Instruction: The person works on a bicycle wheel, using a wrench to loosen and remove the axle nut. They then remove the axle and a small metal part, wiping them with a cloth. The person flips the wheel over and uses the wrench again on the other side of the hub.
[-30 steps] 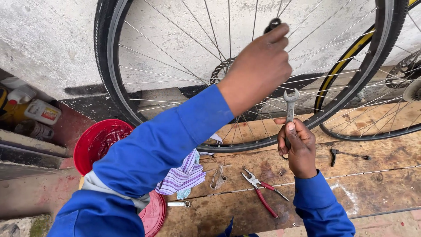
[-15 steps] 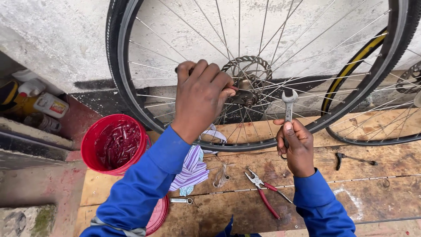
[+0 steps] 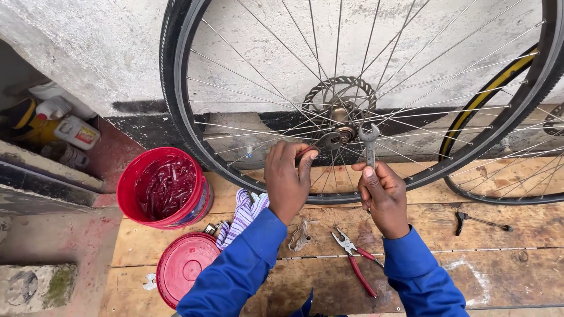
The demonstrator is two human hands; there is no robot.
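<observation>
A spoked bicycle wheel with a black tyre stands upright on a wooden bench, against a pale wall. Its hub carries a toothed disc. My left hand grips a flat metal spanner whose head sits at the hub. My right hand holds a second, open-ended spanner upright, its jaw just right of the hub's axle. Both sleeves are blue.
A red bucket of dark red grease stands at the left, its red lid lying nearer me. A striped rag, red-handled pliers, a small tool and a metal part lie on the bench. Bottles stand far left. A second wheel leans at right.
My left hand came down from the upper spokes to the hub and now holds a spanner there. My right hand raised its spanner closer to the axle.
</observation>
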